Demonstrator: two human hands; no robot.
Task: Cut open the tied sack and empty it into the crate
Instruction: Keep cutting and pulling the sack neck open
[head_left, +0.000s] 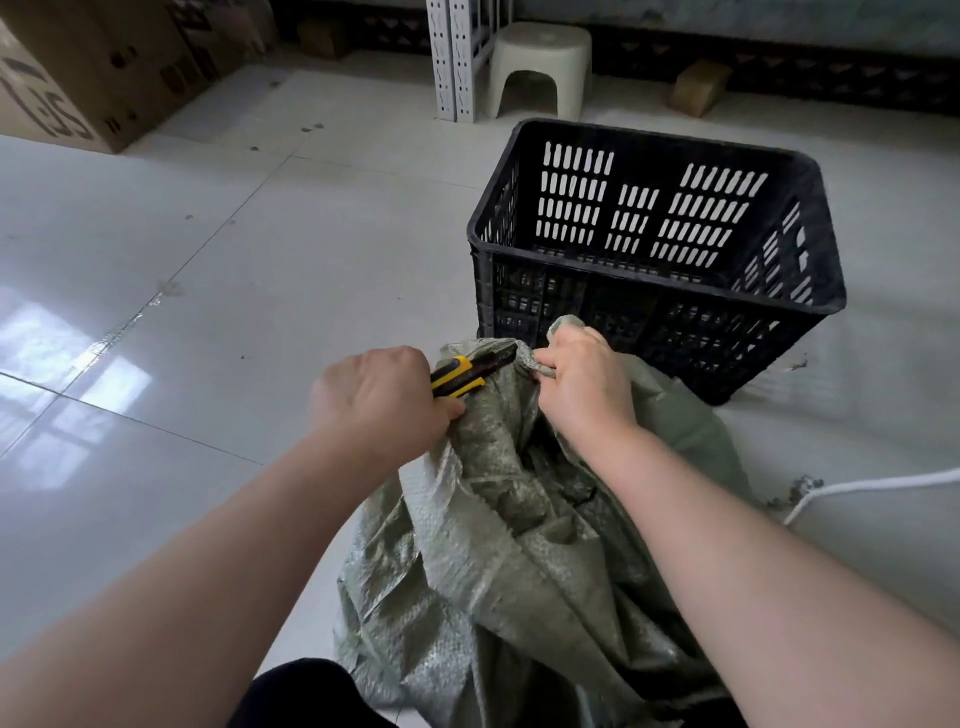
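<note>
Crinkly green woven plastic sack (519, 561) sits on floor, right by knees. Right hand (579, 384) pinches bunched neck tight, so it stays still. Left hand (376, 400) grips yellow-black box knife (460, 376), blade at neck, ready to cut. Black slotted plastic crate (654, 260) waits just behind, empty, close for tipping.

A crumpled grey-green woven sack (498, 561) stands (neck bunched) just before the empty black slotted crate (654, 260).
</note>
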